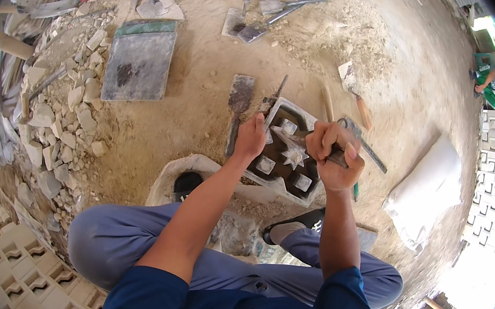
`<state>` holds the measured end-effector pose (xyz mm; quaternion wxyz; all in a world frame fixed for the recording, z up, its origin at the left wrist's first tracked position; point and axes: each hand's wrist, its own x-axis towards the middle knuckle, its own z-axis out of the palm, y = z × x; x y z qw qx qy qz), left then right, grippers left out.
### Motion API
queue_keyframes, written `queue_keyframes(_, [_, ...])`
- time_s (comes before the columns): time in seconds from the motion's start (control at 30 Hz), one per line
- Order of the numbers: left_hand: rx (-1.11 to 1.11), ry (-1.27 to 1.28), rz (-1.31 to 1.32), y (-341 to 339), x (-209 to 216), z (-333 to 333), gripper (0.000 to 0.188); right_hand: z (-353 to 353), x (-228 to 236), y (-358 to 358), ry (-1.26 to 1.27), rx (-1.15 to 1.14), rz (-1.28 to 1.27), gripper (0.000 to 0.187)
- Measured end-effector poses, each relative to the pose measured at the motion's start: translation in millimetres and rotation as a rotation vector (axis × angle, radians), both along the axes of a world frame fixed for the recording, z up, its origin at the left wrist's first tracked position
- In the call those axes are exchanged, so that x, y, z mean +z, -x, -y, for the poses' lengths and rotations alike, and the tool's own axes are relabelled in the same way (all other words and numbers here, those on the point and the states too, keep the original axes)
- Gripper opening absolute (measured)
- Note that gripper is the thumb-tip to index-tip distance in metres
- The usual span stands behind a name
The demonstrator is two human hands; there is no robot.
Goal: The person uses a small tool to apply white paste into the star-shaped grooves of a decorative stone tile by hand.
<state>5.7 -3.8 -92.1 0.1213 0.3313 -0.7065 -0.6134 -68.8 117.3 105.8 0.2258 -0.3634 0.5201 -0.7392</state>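
Observation:
A square patterned block (282, 189) that looks like a mould sits in front of me, with a pale rim and dark recesses. Raised inside it are a star (295, 156) in the middle and small pale squares around it. My right hand (337, 156) is closed round the handle of a small pointed trowel (288, 137), its blade slanting left over the recesses close to the star. At the block's left side, my left hand (251, 138) grips the edge; most of its fingers are hidden. A flat dark trowel (241, 95) lies just beyond that hand.
Broken rubble (71, 127) is heaped at left beside a grey slab (139, 67). Trowels (253, 32) lie ahead on the dusty ground. A wooden-handled tool (364, 112) and a white sack (425, 192) are at right. Another person (494, 80) sits far right.

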Motion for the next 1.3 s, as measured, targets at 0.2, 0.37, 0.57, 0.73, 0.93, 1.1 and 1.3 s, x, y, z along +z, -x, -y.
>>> queue_keyframes(0.2, [0.004, 0.036, -0.056, -2, -1, 3, 0.039, -5, -8, 0, 0.121, -0.048, 0.082, 0.054])
queue_keyframes(0.37, [0.001, 0.06, -0.069, -1, 0, 3, 0.039, -12, -11, -17, 0.022, -0.055, -0.097, 0.063])
queue_keyframes(0.57, [0.0, 0.092, -0.06, -5, -8, 2, 0.039, 17, -54, -13, -0.057, -0.136, -0.254, 0.067])
queue_keyframes(0.73, [-0.035, 0.059, 0.003, 5, 2, 4, 0.039, 7, -54, -7, 0.054, -0.165, -0.025, 0.061])
queue_keyframes(0.93, [-0.026, 0.09, -0.014, 4, 3, 0, 0.041, -6, -62, -12, 0.145, -0.305, 0.062, 0.058])
queue_keyframes(1.1, [-0.016, 0.101, -0.012, 0, -6, 5, 0.041, 12, -44, -10, -0.002, -0.217, 0.079, 0.066])
queue_keyframes(1.3, [-0.026, 0.14, -0.034, 1, -7, 0, 0.04, 12, -62, -6, 0.06, -0.208, -0.002, 0.074])
